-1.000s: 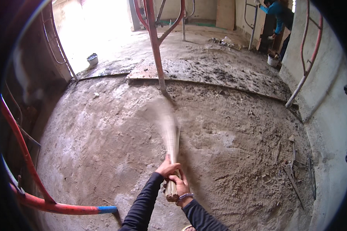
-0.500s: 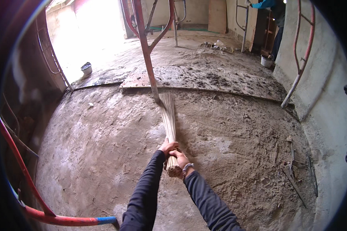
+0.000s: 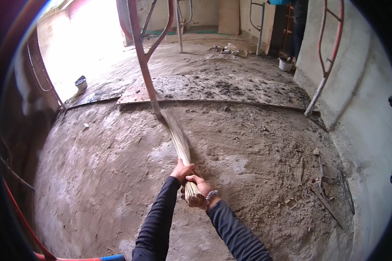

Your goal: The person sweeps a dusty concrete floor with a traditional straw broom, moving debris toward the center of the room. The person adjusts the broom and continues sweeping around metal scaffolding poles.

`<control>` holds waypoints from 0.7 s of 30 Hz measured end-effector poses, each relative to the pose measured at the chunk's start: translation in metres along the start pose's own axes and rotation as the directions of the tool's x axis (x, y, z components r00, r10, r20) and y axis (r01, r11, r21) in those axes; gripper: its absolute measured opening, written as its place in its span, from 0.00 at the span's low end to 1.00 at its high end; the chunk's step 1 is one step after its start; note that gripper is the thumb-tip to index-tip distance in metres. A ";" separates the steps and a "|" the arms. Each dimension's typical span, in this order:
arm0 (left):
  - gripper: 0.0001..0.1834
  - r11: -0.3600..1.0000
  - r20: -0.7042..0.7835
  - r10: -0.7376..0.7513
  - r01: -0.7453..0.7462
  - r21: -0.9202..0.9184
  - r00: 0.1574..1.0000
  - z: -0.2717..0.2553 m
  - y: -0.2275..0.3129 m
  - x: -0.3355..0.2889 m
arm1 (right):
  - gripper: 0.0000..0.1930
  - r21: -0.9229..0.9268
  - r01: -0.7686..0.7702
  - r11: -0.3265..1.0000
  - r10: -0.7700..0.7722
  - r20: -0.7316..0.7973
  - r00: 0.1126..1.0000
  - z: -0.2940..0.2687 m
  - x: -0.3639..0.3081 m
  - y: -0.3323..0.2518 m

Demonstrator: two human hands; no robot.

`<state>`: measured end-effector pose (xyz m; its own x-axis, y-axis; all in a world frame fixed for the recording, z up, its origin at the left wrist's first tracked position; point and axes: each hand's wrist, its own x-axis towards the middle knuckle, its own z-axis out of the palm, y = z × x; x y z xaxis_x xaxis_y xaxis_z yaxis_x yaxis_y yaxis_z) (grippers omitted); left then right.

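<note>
Broom (image 3: 181,147) tips blurred, grip partly covered by the hands (image 3: 200,186). Co-worker (image 3: 299,28) cut off by top edge (head included). Far debris (image 3: 230,49) too small to be identified.

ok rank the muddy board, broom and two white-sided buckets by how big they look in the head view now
1. Muddy board
2. Broom
3. Left bucket and right bucket: too alike to rank.

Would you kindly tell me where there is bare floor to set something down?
Broad, fairly bare floor lies left of the left hand and broom, this side of the board. Crowded: debris and long loose pieces near the right wall, dark clumps over the board.
</note>
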<state>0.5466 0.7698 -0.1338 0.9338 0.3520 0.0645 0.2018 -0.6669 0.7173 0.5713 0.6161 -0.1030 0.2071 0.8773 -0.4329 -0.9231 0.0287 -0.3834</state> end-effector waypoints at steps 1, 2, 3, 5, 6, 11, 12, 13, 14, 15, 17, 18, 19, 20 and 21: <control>0.33 0.936 0.070 -0.220 0.231 -0.265 0.973 0.019 -0.003 0.010 | 0.29 -0.065 0.128 0.990 -0.133 -0.088 0.987 -0.010 0.004 0.003; 0.32 0.638 0.136 -0.481 0.452 -0.623 0.866 0.040 -0.003 0.019 | 0.30 -0.082 0.284 0.955 -0.295 -0.200 0.934 -0.020 0.007 0.006; 0.27 0.701 0.243 -0.353 0.428 -0.571 0.903 0.060 0.001 0.030 | 0.32 -0.143 0.369 0.918 -0.395 -0.393 0.830 -0.030 0.005 0.011; 0.30 0.963 0.301 0.164 -0.085 -0.256 0.939 0.098 0.021 0.050 | 0.37 -0.330 0.532 0.780 -0.624 -0.479 0.617 -0.055 -0.014 0.009; 0.33 0.929 0.357 0.299 -0.184 -0.322 0.885 0.116 0.037 0.055 | 0.36 -0.443 0.559 0.700 -0.712 -0.480 0.512 -0.064 -0.030 0.006; 0.48 0.702 0.463 0.207 0.198 -0.684 0.862 0.166 0.138 0.030 | 0.42 -0.640 0.527 0.560 -0.826 -0.485 0.288 -0.079 -0.124 -0.001; 0.50 0.664 0.405 0.195 0.184 -0.725 0.893 0.165 0.151 0.014 | 0.42 -0.686 0.499 0.530 -0.848 -0.443 0.291 -0.078 -0.142 0.003; 0.53 0.644 0.341 0.203 0.137 -0.753 0.918 0.163 0.162 -0.002 | 0.42 -0.731 0.451 0.512 -0.859 -0.415 0.302 -0.077 -0.159 0.008; 0.53 0.603 0.298 0.150 0.152 -0.783 0.943 0.158 0.169 -0.017 | 0.42 -0.735 0.474 0.485 -0.867 -0.332 0.372 -0.075 -0.170 0.011; 0.53 0.589 0.258 0.102 0.150 -0.794 0.961 0.150 0.171 -0.031 | 0.41 -0.740 0.506 0.443 -0.878 -0.244 0.412 -0.073 -0.178 0.013; 0.56 0.549 0.112 -0.011 0.100 -0.830 0.994 0.130 0.165 -0.052 | 0.39 -0.602 0.524 0.603 -0.747 -0.195 0.635 -0.069 -0.179 0.009; 0.57 0.600 0.035 -0.081 0.077 -0.796 0.996 0.118 0.159 -0.055 | 0.39 -0.579 0.567 0.585 -0.730 -0.071 0.680 -0.067 -0.172 0.004; 0.57 0.476 0.097 -0.178 0.173 -0.863 0.979 0.105 0.150 -0.056 | 0.38 -0.566 0.533 0.628 -0.663 -0.032 0.747 -0.064 -0.161 -0.003; 0.56 0.659 -0.084 -0.268 0.119 -0.743 0.960 0.094 0.142 -0.045 | 0.38 -0.488 0.470 0.735 -0.553 -0.032 0.833 -0.060 -0.148 -0.012; 0.55 0.744 -0.214 -0.295 0.084 -0.663 0.931 0.083 0.135 -0.035 | 0.38 -0.392 0.373 0.841 -0.410 -0.011 0.912 -0.056 -0.133 -0.022</control>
<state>0.5659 0.6131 -0.0972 0.7467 0.6651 -0.0035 0.0325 -0.0313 0.9990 0.5826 0.4717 -0.0826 0.5708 0.7832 -0.2465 -0.5720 0.1639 -0.8037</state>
